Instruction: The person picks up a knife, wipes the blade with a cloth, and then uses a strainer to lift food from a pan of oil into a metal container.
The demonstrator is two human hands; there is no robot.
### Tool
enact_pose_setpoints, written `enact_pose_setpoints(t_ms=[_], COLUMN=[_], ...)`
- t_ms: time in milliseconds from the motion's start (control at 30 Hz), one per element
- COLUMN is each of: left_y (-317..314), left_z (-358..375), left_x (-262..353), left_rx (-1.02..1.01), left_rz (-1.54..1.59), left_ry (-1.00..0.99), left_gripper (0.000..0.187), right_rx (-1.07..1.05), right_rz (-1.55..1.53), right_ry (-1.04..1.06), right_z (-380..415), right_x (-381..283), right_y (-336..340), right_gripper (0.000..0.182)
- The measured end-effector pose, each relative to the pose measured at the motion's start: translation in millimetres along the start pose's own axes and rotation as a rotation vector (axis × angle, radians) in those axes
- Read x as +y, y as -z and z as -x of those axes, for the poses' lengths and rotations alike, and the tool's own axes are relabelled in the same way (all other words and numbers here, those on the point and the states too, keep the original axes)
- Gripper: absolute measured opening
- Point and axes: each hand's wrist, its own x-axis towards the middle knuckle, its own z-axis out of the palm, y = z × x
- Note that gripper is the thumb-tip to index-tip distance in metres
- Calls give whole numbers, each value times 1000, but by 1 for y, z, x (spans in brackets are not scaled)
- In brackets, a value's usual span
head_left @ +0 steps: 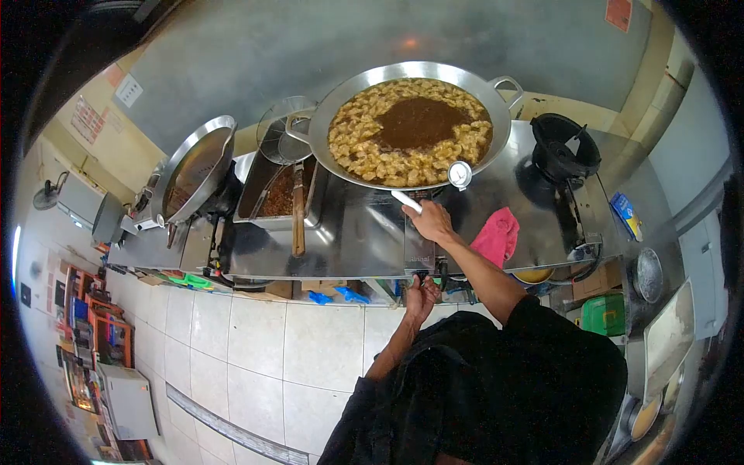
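Observation:
A large steel wok full of pale frying pieces in dark oil sits on the stainless steel cooker top. A round dial thermometer hangs at its near rim. My right hand is closed on a white handle just below the wok's rim. My left hand is lower, gripping a knob on the cooker's front edge. My dark sleeves and body fill the bottom of the view.
A second, tilted wok stands at the left. Between the woks are a metal tray of brown crumbs, a wooden-handled tool and a wire strainer. A pink cloth, a black burner and a green crate are to the right.

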Motion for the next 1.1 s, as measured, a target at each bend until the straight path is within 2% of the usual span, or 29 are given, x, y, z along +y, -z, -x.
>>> enact_pose_setpoints(t_ms=[267, 467, 567, 667, 700, 800, 900, 1000, 1067, 1100], left_y=[-1, -15, 2, 22, 20, 79, 144, 211, 267, 293], left_z=[2, 18, 19, 28, 41, 56, 93, 143, 170, 183], left_x=[0, 13, 30, 53, 63, 96, 114, 107, 93, 81], left_rx=[-26, 92, 11, 102, 132, 232, 507, 759, 864, 843], left_rz=[-68, -308, -495, -767, -750, -654, -554, -344, -109, -125], left_ry=[-27, 59, 214, 100, 49, -79, -208, -286, -282, -275], left_gripper=[39, 43, 46, 44, 36, 34, 34, 35, 33, 31], right_rx=[9, -2, 16, 5, 1, -4, -16, -28, -9, 18], right_rz=[-7, -24, -17, -20, -16, -11, -25, -4, 20, 42], right_ry=[12, 18, 24, 7, 6, -5, -20, -31, -19, 4], right_z=[1, 0, 0, 2, 4, 5, 7, 7, 7, 4], right_x=[0, 0, 1, -2, -5, -6, -9, -10, -11, -6], right_y=[2, 3, 1, 3, 5, 6, 9, 10, 10, 5], right_gripper=[55, 55, 56, 56, 56, 55, 54, 55, 57, 60])
